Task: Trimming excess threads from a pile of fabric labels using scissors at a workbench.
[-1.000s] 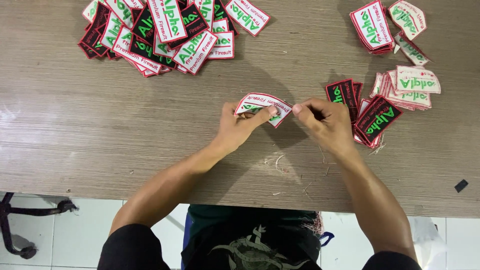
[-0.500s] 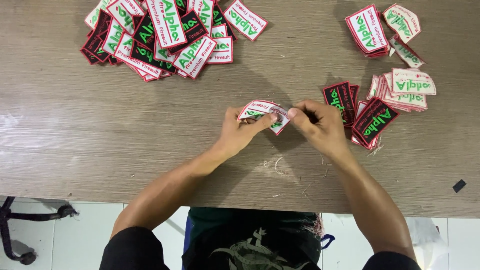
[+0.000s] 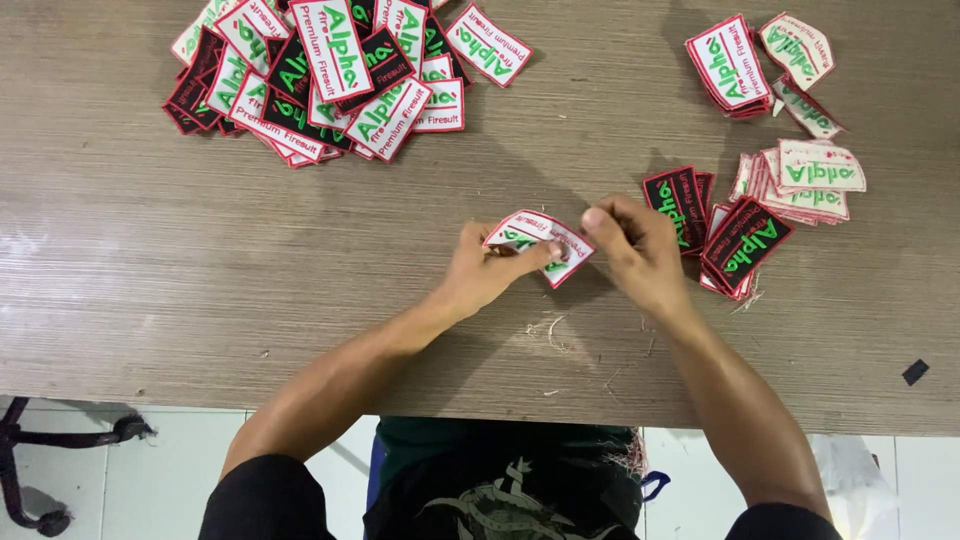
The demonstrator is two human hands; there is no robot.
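A white embroidered patch (image 3: pixel 535 235) with a red border and green lettering is held between both hands over the middle of the wooden table (image 3: pixel 200 280). My left hand (image 3: pixel 490 268) grips its left and lower side, thumb lying across it. My right hand (image 3: pixel 635 250) pinches the patch's right end with its fingertips. The patch is bent slightly upward in the middle.
A big loose heap of white and black patches (image 3: pixel 320 75) lies at the far left. Small stacks of patches (image 3: pixel 735 65) sit far right, with more stacked black and white ones (image 3: pixel 745 240) beside my right hand. Thread scraps (image 3: pixel 550 330) litter the near table. A small black scrap (image 3: pixel 914 372) lies right.
Both hands have kept hold of the same patch at the same spot; my right fingers have shifted slightly along its right end.
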